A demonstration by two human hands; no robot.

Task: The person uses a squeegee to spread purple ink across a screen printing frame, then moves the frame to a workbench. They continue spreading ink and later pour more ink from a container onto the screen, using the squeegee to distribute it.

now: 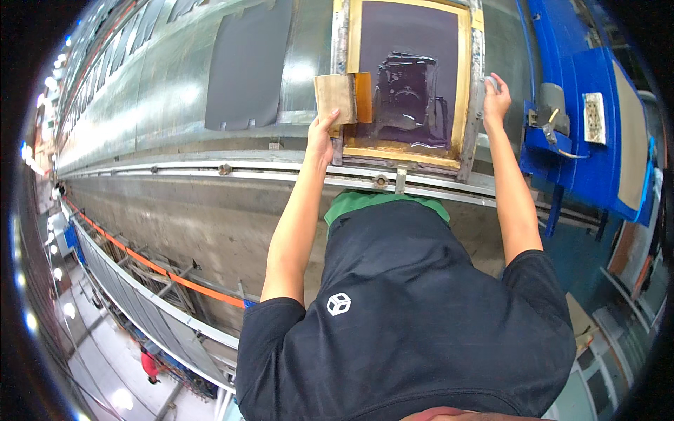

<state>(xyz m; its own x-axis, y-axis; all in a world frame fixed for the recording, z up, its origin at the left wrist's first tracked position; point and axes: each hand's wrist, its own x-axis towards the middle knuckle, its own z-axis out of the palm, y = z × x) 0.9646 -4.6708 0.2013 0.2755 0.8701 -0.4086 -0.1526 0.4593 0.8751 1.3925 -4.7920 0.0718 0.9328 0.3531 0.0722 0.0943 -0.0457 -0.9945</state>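
My left hand (323, 137) is closed round a squeegee (335, 98), its thumb lying on the tan handle. The squeegee's amber blade points right, over the left side of a printing screen (414, 35). Wet, dark ink (407, 91) lies in a glossy patch on the screen's mesh, inside a yellowish border and metal frame. Beside the frame's right rail is my right hand (496, 105), fingers curled in. A small pale spot shows between its thumb and forefinger, too small to name. Whether this hand touches the rail is unclear.
Left of the screen, a dark grey sheet (249, 63) lies flat on the long shiny table (168, 84). A metal rail (267, 172) runs along the table's near edge. Blue machinery (590, 140) stands close on the right. A person in red (149, 365) is far off at lower left.
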